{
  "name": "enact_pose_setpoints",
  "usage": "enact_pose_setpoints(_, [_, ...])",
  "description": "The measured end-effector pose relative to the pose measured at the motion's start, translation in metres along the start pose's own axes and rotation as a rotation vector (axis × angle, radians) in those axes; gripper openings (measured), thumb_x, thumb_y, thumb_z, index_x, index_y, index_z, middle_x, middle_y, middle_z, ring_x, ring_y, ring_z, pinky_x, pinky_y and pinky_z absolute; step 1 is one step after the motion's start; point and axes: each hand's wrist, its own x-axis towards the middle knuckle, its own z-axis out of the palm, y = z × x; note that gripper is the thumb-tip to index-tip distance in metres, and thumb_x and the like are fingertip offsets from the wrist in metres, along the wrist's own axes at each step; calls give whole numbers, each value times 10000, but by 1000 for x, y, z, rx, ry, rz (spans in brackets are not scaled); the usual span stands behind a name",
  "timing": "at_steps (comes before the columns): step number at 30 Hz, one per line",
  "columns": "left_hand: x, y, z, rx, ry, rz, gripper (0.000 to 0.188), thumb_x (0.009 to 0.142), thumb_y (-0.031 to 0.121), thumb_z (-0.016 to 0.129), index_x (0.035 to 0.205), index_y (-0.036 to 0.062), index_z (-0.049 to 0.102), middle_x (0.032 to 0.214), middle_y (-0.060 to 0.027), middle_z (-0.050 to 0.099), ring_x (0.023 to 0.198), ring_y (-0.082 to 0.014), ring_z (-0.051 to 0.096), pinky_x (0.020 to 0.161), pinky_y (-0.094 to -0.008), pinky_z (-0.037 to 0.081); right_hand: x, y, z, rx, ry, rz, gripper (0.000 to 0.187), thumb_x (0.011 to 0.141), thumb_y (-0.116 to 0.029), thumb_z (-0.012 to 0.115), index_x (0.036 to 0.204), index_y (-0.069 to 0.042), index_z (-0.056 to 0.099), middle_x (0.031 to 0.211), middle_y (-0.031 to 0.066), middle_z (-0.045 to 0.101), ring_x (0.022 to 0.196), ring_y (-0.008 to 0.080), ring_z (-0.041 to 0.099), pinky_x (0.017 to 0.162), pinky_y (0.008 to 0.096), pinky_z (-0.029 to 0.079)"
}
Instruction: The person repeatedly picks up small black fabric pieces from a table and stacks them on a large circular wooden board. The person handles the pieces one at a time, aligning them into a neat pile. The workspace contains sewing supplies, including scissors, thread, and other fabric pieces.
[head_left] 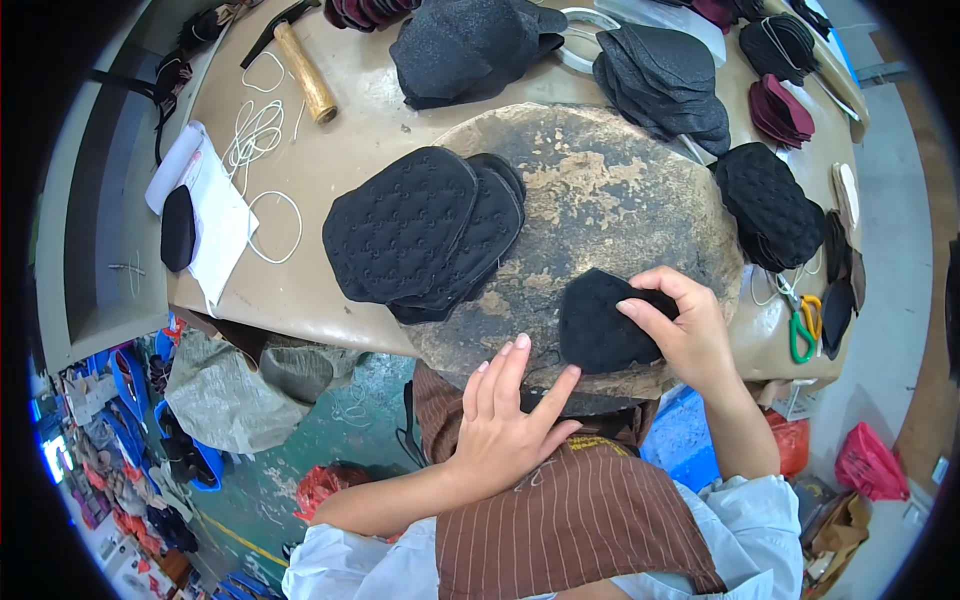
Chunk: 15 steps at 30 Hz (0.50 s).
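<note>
A black quilted fabric piece lies on a worn round wooden block. My right hand pinches its right side between thumb and fingers. Flat beside the piece's left edge, my left hand rests at the block's near rim with fingers spread, the index fingertip close to the fabric. On the block's left part sits a stack of larger black embossed pieces, fanned slightly to the right and overhanging the rim.
More black quilted pieces are piled right of the block, near green-and-orange-handled scissors. Behind are glittery black pieces. A wooden-handled hammer, white cord and white paper lie at left.
</note>
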Motion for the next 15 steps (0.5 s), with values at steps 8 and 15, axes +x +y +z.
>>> enact_pose_setpoints(8, [-7,-7,4,-82,43,-14,649,755,433,729,1339,230,531,1416,-265,339,1252,-362,393,993,-463,340,-2,-3,3,-94,38,-55,198,823,-103,723,967,13,654,854,117,695,782,153,671,700,277,500])
enact_pose_setpoints(15, [5,-4,-3,43,-6,15,675,763,471,706,1350,196,519,1419,-263,340,1244,-354,406,983,-466,319,-3,-7,7,-110,72,-32,200,819,-97,720,969,16,652,858,140,697,802,193,692,692,291,510])
